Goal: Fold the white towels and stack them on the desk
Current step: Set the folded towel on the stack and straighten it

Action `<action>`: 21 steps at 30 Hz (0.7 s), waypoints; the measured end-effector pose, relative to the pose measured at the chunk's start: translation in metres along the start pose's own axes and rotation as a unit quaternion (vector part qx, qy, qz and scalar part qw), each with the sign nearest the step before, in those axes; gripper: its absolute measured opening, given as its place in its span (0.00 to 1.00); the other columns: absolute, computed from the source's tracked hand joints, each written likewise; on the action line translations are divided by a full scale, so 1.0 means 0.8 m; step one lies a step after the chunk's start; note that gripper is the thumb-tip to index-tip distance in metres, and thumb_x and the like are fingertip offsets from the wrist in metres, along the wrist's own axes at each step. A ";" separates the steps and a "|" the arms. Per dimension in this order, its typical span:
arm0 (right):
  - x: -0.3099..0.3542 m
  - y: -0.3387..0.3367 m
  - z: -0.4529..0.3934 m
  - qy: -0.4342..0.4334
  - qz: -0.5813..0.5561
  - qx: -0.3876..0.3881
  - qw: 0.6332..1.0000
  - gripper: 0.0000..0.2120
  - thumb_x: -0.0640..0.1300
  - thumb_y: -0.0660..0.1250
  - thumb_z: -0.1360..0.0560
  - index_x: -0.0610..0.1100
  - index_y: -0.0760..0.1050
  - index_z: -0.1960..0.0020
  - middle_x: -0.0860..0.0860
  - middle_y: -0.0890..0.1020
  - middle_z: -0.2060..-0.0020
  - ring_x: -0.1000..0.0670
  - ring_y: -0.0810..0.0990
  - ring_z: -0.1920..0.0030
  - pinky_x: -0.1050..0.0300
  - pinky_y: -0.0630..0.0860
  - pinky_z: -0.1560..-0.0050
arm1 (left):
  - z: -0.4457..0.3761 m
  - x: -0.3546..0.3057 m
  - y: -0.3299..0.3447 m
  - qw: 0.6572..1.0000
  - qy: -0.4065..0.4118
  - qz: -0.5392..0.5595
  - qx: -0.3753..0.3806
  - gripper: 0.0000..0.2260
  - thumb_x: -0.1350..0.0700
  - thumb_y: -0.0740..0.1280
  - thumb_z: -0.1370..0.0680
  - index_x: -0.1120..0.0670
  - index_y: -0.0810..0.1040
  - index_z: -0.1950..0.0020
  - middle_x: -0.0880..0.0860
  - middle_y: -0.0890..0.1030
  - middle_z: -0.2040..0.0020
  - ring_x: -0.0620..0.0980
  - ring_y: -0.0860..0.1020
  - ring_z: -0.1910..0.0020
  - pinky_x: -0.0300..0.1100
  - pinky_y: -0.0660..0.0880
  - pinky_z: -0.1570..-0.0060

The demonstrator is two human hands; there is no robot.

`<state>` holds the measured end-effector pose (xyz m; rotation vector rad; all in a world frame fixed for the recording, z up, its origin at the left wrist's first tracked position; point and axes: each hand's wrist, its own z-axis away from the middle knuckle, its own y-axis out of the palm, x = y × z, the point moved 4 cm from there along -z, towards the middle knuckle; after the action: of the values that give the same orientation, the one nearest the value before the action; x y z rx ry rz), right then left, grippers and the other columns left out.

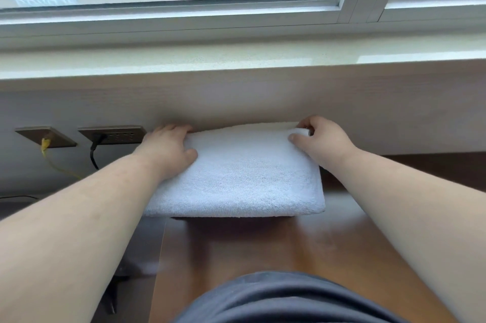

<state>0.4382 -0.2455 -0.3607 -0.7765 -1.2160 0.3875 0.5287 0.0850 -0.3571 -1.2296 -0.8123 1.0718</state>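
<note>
**Folded towel held at both far corners, over the tabletop**

A white towel (236, 173), already folded into a thick rectangle, was held at the back of the wooden tabletop (236, 249), close to the wall below the window sill (236, 60). Its near edge looked raised above the wood, with a shadow beneath; whether it sat on other towels could not be told. The left hand (168, 146) gripped the far left corner, thumb on top and fingers curled behind. The right hand (315, 138) pinched the far right corner, with cloth bunched between thumb and fingers. Judging from this, the folding of this towel seemed finished or nearly so, and setting it down and squaring it remained. No unfolded towels showed, so how many were left could not be told. Two wall sockets (113, 134) with cables sat to the left.
</note>
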 end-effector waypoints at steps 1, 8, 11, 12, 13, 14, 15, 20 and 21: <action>0.004 -0.003 -0.003 -0.009 -0.011 -0.009 1.000 0.08 0.54 0.71 0.28 0.54 0.75 0.53 0.55 0.79 0.61 0.56 0.78 0.60 0.61 0.70 0.65 | 0.000 0.000 -0.004 1.000 0.006 -0.008 -0.008 0.23 0.46 0.62 0.27 0.45 0.72 0.32 0.53 0.75 0.37 0.57 0.69 0.37 0.50 0.67 0.38; 0.021 0.005 -0.015 -0.011 0.003 -0.030 0.999 0.09 0.53 0.65 0.23 0.49 0.71 0.50 0.54 0.76 0.61 0.58 0.74 0.63 0.61 0.65 0.68 | 0.006 0.002 -0.030 0.994 -0.013 0.019 -0.110 0.06 0.53 0.60 0.26 0.50 0.74 0.52 0.55 0.80 0.55 0.57 0.71 0.58 0.47 0.68 0.55; 0.025 0.006 -0.019 0.005 -0.019 -0.054 0.998 0.10 0.53 0.65 0.23 0.49 0.70 0.48 0.56 0.76 0.60 0.58 0.73 0.62 0.61 0.65 0.68 | 0.002 0.006 -0.029 0.994 -0.046 -0.014 -0.097 0.11 0.51 0.61 0.27 0.49 0.75 0.45 0.56 0.80 0.53 0.59 0.74 0.54 0.49 0.67 0.51; 0.024 0.008 -0.020 0.016 -0.013 -0.051 0.999 0.10 0.53 0.65 0.24 0.48 0.71 0.48 0.55 0.76 0.60 0.57 0.73 0.63 0.60 0.66 0.68 | 0.001 0.006 -0.025 0.994 -0.057 -0.024 -0.087 0.14 0.51 0.62 0.27 0.49 0.75 0.42 0.57 0.80 0.50 0.60 0.75 0.50 0.50 0.67 0.48; 0.022 0.011 -0.019 0.034 -0.004 -0.042 0.999 0.12 0.54 0.66 0.24 0.47 0.71 0.48 0.54 0.76 0.60 0.55 0.74 0.64 0.59 0.66 0.68 | 0.001 0.006 -0.020 0.994 -0.073 -0.025 -0.076 0.17 0.51 0.63 0.27 0.48 0.74 0.38 0.57 0.79 0.46 0.61 0.74 0.46 0.50 0.67 0.46; 0.019 0.013 -0.017 0.054 0.001 -0.032 0.998 0.13 0.55 0.66 0.25 0.47 0.70 0.47 0.53 0.76 0.60 0.54 0.74 0.64 0.59 0.66 0.68 | 0.003 0.006 -0.015 0.993 -0.093 -0.018 -0.066 0.19 0.51 0.64 0.27 0.48 0.73 0.35 0.58 0.78 0.43 0.61 0.72 0.43 0.51 0.67 0.44; 0.016 0.015 -0.015 0.072 -0.002 -0.028 0.997 0.15 0.57 0.66 0.25 0.47 0.70 0.46 0.53 0.76 0.60 0.54 0.74 0.64 0.59 0.66 0.68 | 0.005 0.006 -0.011 0.992 -0.114 -0.007 -0.062 0.22 0.51 0.64 0.27 0.49 0.72 0.33 0.59 0.76 0.41 0.62 0.71 0.41 0.52 0.66 0.41; -0.003 0.008 0.006 0.122 -0.049 -0.047 0.990 0.25 0.62 0.66 0.26 0.46 0.69 0.37 0.55 0.73 0.59 0.54 0.72 0.62 0.57 0.66 0.62 | 0.043 -0.014 -0.015 0.972 -0.075 0.067 -0.212 0.23 0.54 0.64 0.24 0.53 0.68 0.29 0.60 0.71 0.35 0.62 0.67 0.36 0.55 0.62 0.34; -0.007 0.006 0.014 0.133 -0.052 -0.038 0.989 0.27 0.63 0.66 0.26 0.45 0.69 0.36 0.54 0.73 0.57 0.53 0.72 0.61 0.56 0.68 0.61 | 0.052 -0.020 -0.012 0.970 -0.057 0.080 -0.220 0.22 0.53 0.63 0.23 0.53 0.68 0.29 0.59 0.71 0.33 0.61 0.67 0.34 0.55 0.62 0.33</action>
<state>0.4266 -0.2425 -0.3667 -0.7989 -1.0205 0.1460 0.4869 0.0836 -0.3393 -1.6398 -1.0945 1.1350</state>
